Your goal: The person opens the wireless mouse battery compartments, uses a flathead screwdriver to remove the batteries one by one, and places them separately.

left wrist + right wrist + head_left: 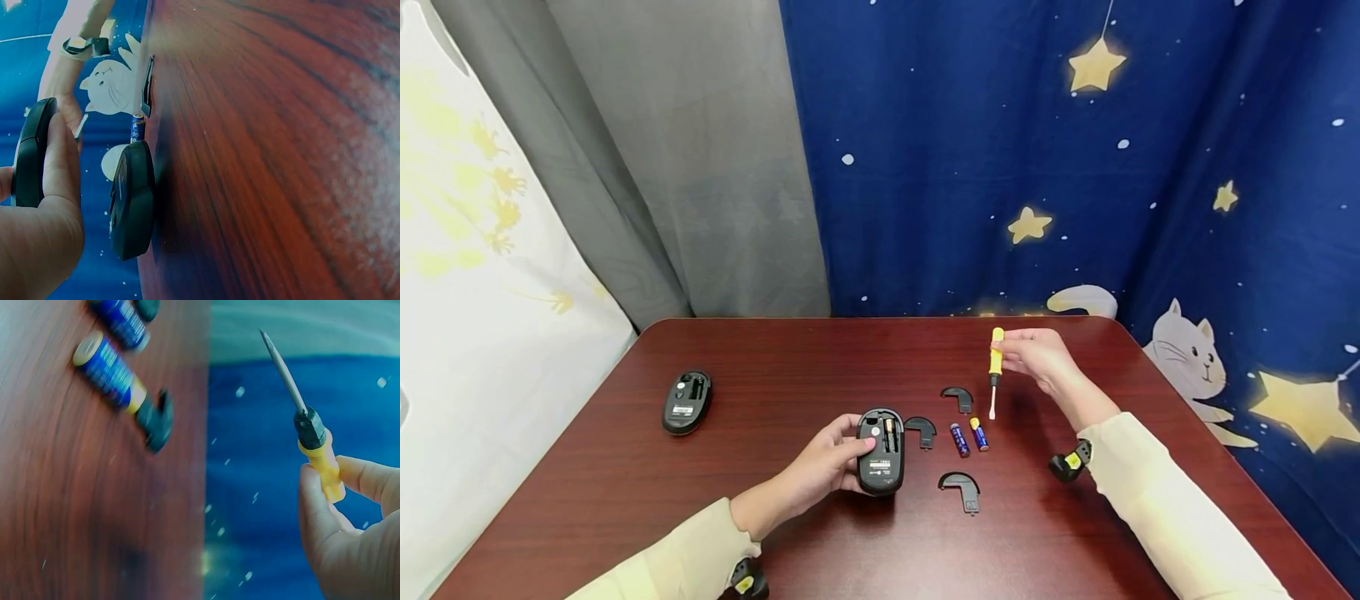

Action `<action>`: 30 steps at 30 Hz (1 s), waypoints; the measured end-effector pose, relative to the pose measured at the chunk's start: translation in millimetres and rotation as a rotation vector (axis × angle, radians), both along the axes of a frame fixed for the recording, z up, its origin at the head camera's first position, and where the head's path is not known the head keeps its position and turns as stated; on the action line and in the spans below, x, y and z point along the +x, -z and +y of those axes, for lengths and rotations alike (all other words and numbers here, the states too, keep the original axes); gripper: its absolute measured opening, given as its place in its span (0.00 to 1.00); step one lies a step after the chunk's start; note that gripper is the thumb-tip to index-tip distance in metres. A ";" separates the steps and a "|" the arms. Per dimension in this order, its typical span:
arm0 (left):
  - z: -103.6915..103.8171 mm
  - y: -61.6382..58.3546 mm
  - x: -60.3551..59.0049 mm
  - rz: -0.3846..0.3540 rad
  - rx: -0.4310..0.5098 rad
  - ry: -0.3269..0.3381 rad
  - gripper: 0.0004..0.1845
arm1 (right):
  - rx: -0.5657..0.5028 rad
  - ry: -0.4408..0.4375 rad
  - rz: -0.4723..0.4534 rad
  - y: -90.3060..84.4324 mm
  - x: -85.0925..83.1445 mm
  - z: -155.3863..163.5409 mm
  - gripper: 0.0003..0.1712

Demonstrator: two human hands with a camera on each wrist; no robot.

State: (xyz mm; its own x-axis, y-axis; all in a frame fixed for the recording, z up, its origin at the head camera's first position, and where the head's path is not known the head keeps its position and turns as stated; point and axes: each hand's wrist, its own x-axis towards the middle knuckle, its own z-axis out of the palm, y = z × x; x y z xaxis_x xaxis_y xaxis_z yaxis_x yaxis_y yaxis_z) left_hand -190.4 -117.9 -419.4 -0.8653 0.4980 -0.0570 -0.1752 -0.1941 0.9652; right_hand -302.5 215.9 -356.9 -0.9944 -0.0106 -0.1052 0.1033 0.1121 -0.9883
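On the red-brown tabletop [775, 517] my left hand [823, 462] holds the opened mouse [880, 451], right hand [1037, 354] pinching the yellow screwdriver [996, 371] tip-down; next I'd bring its tip into the mouse's underside.

A second mouse [687, 402] lies apart — starry blue curtain [1075, 158] behind.

No writing can be read: the white labels on the underside of the held mouse [880, 451] and of the other mouse [687, 402] are too small, and the batteries' [110, 369] print is blurred.
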 end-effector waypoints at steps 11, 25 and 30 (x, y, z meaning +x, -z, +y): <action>2.5 -1.0 2.2 0.005 -0.011 -0.002 0.20 | -0.120 -0.025 0.119 -24.1 27.3 -31.2 0.27; 3.5 -0.9 3.3 0.002 -0.018 0.005 0.20 | -0.282 -0.115 0.320 -35.6 64.2 -76.5 0.18; 4.5 -1.6 4.0 -0.002 -0.020 0.012 0.20 | -0.239 -0.135 0.434 -33.0 75.6 -90.6 0.17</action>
State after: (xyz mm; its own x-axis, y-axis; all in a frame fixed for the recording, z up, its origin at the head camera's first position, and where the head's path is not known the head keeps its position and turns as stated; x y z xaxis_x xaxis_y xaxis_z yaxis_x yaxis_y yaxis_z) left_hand -186.4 -113.4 -417.8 -0.8590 0.5075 -0.0682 -0.1791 -0.1730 0.9685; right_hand -226.9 125.3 -324.0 -0.9340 -0.1155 0.3382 -0.3220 -0.1384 -0.9366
